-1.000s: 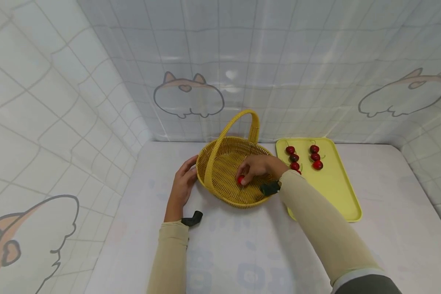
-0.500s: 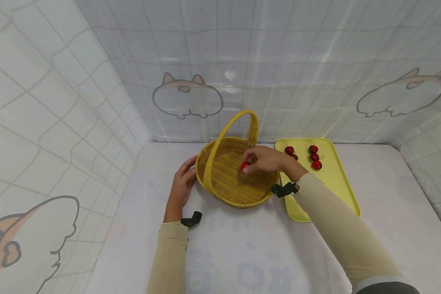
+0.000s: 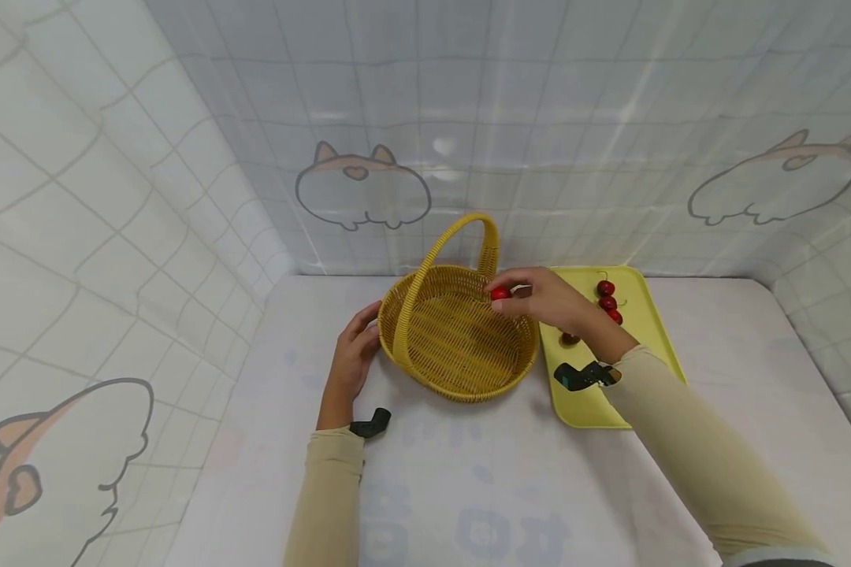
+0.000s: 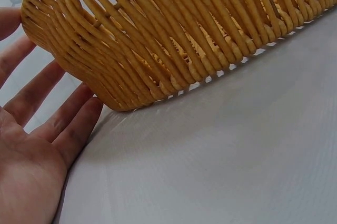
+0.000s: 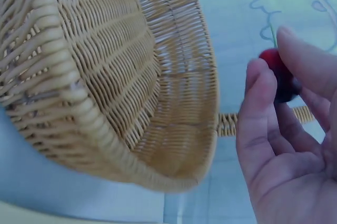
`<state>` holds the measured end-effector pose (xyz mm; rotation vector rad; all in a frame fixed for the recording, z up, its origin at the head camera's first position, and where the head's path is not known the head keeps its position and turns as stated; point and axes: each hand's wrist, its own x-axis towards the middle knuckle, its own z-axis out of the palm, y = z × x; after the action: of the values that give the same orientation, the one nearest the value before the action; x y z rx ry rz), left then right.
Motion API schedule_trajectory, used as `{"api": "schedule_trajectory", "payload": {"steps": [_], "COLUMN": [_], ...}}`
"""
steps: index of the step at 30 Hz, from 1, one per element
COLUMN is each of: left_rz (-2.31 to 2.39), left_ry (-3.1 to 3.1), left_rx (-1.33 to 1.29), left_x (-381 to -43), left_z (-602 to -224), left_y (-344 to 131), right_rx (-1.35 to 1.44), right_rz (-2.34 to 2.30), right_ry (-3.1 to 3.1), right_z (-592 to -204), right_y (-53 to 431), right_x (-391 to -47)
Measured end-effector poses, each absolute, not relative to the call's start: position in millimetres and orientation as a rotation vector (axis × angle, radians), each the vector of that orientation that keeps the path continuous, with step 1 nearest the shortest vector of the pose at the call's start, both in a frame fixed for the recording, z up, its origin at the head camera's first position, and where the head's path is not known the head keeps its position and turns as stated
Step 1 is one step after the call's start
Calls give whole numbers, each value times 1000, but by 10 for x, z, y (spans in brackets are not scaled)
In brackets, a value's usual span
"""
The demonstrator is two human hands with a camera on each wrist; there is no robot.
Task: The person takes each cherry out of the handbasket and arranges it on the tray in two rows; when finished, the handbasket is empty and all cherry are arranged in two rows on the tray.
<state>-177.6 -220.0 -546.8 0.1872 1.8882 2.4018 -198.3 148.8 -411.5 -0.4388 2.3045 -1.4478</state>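
Note:
A round yellow wicker basket with a tall arched handle stands on the table. My left hand rests against its left side; in the left wrist view the fingers lie fairly straight along the wicker. My right hand pinches a red cherry between thumb and fingers, over the basket's right back rim. The right wrist view shows this cherry dark on one side, with a thin green stem. On the yellow tray, several cherries lie in a row; another cherry is partly hidden beneath my right hand.
The tray stands just right of the basket, under my right forearm. A white tiled-pattern sheet rises behind the table and on both sides. White tabletop stretches in front of the basket.
My right hand has moved up and right with the cherry, from low inside the basket to its right back rim, still pinching it. The left hand and basket have stayed put.

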Motion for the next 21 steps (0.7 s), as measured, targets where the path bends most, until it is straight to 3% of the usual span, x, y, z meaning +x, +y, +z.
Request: {"api": "schedule_trajectory", "payload": {"steps": [21], "left_rz": [2385], "left_ry": [1903], "left_rx": [183], "left_x": [-1796], "left_z": [-5473], "left_y": [-2186], "right_rx": [-128], "right_rz": [-1794], "right_ry": [2435], "right_z": [-4355], "right_y": [2174], "right_x": [-1594]}}
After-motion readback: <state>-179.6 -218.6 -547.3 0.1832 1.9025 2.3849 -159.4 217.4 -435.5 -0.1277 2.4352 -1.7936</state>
